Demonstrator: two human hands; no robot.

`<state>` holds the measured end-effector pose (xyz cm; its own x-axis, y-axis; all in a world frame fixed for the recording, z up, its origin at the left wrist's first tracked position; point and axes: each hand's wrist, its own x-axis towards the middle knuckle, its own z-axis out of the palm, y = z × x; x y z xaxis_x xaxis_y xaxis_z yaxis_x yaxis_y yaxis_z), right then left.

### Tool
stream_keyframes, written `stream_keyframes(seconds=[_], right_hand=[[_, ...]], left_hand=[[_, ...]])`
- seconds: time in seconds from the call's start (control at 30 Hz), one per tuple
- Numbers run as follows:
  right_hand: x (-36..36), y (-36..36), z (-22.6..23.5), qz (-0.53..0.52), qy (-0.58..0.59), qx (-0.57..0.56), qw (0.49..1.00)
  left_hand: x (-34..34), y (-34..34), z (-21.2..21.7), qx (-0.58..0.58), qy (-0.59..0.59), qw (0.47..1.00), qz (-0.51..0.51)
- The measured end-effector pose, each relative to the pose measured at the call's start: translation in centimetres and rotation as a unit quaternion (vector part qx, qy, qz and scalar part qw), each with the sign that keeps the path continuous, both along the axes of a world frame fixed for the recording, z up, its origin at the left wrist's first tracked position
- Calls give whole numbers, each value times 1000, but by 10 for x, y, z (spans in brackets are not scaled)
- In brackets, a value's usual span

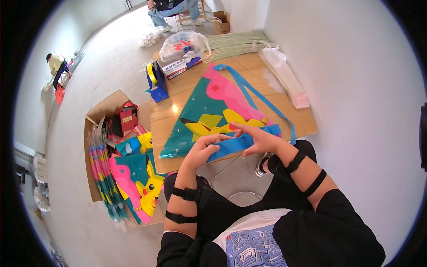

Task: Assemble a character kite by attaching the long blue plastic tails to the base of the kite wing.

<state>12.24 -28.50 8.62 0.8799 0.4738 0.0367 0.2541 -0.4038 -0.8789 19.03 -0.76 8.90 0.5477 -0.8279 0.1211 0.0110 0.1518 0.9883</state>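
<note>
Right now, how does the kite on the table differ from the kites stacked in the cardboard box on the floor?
The kite on the table lies alone, spread flat, and both hands pinch its blue near edge: left hand, right hand. The kites in the box lie stacked and overlapping, untouched. The table kite trails a long blue tail; no tail is visible on the boxed ones. Both share a teal and pink print with a yellow cartoon figure.

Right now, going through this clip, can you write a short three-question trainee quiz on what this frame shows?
1. True or false: both hands, left hand and right hand, grip the blue bottom strip of the kite.
2. The blue tape dispenser sits: A) on the floor, B) at the wooden table's far left corner, C) in the cardboard box.
3. What fills the box on the floor?

Key: 1 true; 2 B; 3 more folded colourful kites.
</note>
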Motion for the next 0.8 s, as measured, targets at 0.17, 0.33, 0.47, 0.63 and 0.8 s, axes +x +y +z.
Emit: stream_keyframes(seconds=[0.17, 0.33, 0.47, 0.63, 0.8], right_hand=[[6, -29, 5, -22, 136, 5, 990], [12, -48, 3, 18, 44, -176, 983], [20, -28, -5, 1, -13, -52, 999], [28, -13, -1, 70, 175, 80, 979], [34, -15, -7, 36, 302, 122, 945]], left_hand=[[9, 9, 3, 96, 20, 993, 66], [21, 10, 4, 70, -31, 996, 36], [23, 2, 9, 52, 15, 998, -27], [20, -4, 13, 50, 68, 996, -12], [21, -1, 15, 4, 122, 992, 9]])
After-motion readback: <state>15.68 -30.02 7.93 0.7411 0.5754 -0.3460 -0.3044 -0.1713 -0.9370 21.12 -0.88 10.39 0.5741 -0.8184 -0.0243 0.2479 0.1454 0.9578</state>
